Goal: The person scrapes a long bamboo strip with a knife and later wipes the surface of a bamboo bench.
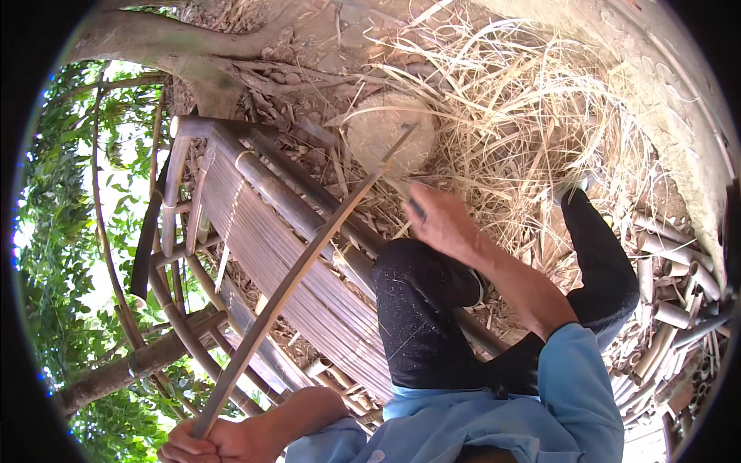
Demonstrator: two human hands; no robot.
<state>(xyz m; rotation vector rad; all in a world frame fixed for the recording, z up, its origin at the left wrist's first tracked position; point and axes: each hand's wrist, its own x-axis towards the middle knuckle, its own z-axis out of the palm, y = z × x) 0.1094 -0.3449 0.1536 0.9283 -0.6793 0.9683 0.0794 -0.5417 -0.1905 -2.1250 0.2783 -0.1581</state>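
Note:
A long, narrow bamboo strip [293,279] runs slantwise from the lower left up to a round chopping block [370,137], where its far end lies over the top. My left hand [220,441] is closed around the strip's near end. Beside the strip's far part, my right hand [444,220] is closed on a knife, whose dark handle [417,209] shows at the fingers. Its blade seems to reach toward the strip just short of the block, but the contact is too small to make out.
A bamboo bench [289,251] stands left of my legs, under the strip. Pale shavings [525,116] heap beyond and right of the block. Cut bamboo pieces [671,266] lie at the right, near a wall [679,131]. A tree root [162,38] crosses the far left.

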